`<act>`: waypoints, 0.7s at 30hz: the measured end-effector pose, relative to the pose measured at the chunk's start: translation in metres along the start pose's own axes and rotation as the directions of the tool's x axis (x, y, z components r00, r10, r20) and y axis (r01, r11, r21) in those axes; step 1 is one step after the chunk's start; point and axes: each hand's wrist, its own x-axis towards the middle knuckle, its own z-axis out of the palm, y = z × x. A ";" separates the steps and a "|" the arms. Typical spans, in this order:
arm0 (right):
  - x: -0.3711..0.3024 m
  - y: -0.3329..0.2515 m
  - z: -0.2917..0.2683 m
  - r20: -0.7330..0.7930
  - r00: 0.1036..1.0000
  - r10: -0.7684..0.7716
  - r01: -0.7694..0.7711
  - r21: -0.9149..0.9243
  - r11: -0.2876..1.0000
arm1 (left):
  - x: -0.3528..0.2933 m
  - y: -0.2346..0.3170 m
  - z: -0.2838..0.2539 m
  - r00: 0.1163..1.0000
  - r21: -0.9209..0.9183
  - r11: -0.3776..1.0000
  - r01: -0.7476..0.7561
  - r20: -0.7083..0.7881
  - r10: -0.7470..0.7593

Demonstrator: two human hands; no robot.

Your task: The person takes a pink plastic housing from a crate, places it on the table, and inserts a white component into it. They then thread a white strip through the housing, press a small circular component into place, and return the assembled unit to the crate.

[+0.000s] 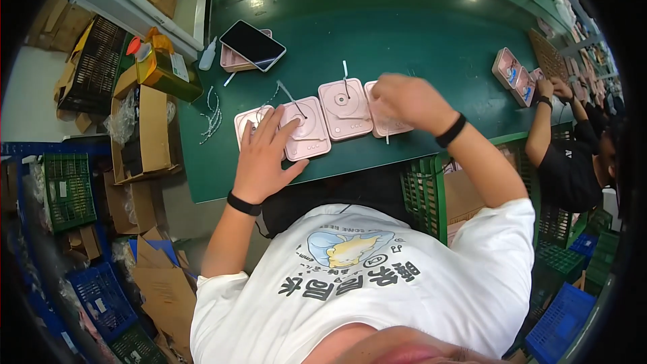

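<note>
Head view: four pink cases sit side by side in a row on the green table, near its front edge. The left hand is spread over the two leftmost; the right hand, blurred, is curled at the rightmost, and whether it pinches anything I cannot tell. Beyond, a phone lies on another pink case, beside a bottle. A co-worker is at far right.

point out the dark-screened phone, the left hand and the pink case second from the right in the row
Phone (253, 45), head view, middle of its dark screen
Left hand (261, 156), head view, back of the hand
Pink case (346, 110), head view, middle of its face
</note>
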 end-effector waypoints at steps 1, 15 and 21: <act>-0.012 0.001 -0.020 -0.106 0.963 0.246 -0.229 0.152 0.961 | 0.002 0.001 -0.007 0.999 -0.023 1.000 0.008 0.032 -0.008; -0.031 0.036 0.003 -0.036 0.963 0.266 -0.220 0.459 0.861 | 0.122 0.086 0.070 0.976 -0.169 0.965 -0.199 0.059 0.211; -0.036 0.041 -0.003 0.079 0.812 0.579 -0.466 0.685 0.560 | 0.122 0.096 0.064 0.980 -0.144 0.980 -0.140 0.123 0.159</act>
